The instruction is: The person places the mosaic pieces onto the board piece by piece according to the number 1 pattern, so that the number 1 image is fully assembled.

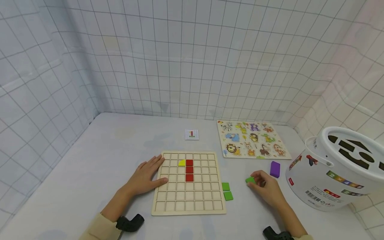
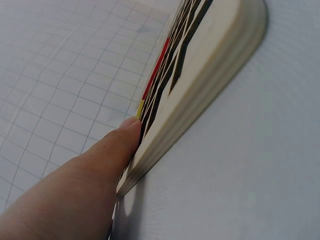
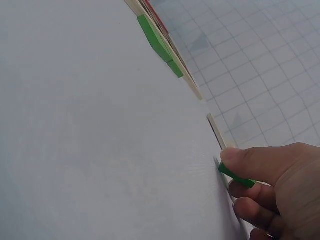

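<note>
A wooden grid board [image 1: 175, 206] lies on the white table, with several red square tiles [image 1: 189, 170] in one column and a yellow tile [image 1: 181, 163] left of the top one. My left hand [image 1: 144, 178] rests at the board's left edge, thumb on its surface and fingers extended along the side. In the left wrist view the thumb [image 2: 107, 157] presses the rim. My right hand [image 1: 267, 188] pinches a green square tile [image 3: 236, 175] between thumb and fingers, right of the board. Two more green tiles [image 1: 228, 195] lie against the board's right edge.
Behind the board lies a small pattern card [image 1: 192, 134] showing a red and green figure. An animal puzzle board [image 1: 253, 138] sits at the back right. A purple block [image 1: 275, 169] stands just beyond my right hand, beside a white lidded bucket [image 1: 327, 186].
</note>
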Tool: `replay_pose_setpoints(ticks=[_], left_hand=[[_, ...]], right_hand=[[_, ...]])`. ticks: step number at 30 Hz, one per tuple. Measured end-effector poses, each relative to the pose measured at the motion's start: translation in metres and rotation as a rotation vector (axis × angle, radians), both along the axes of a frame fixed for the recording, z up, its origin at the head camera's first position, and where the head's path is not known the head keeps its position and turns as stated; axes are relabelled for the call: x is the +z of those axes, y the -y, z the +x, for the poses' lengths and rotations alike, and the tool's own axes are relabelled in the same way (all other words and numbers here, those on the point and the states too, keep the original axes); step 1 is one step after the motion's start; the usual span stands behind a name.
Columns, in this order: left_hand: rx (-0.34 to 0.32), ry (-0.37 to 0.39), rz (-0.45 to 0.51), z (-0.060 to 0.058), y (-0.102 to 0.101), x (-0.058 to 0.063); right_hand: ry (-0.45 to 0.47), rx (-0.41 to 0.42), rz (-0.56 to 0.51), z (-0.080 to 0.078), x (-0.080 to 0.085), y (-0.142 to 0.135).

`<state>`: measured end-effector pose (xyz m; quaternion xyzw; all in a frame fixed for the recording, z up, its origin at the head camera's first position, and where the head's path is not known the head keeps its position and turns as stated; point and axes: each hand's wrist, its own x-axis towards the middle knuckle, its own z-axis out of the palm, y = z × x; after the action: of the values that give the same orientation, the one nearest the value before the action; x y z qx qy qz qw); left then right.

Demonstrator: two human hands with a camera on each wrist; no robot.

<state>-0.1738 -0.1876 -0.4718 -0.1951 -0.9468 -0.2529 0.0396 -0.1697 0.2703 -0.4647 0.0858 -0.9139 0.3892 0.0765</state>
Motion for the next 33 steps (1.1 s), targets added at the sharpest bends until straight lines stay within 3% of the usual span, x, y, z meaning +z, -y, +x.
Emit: replay_pose_setpoints(ticks=[12,24,33], left_hand=[[0.0,0.002,0.007,0.0,-0.001,-0.001],[-0.002,0.006,0.011,-0.001,-0.001,0.002],[0.003,0.014,0.003,0.0,-0.001,0.001]], right_hand=[[0.039,0.039,-0.078,-0.001,0.004,0.006],[0.114,0.15,-0.151,-0.008,0.015,0.031],[0.091,0.264,-0.17,-0.01,0.02,0.053]])
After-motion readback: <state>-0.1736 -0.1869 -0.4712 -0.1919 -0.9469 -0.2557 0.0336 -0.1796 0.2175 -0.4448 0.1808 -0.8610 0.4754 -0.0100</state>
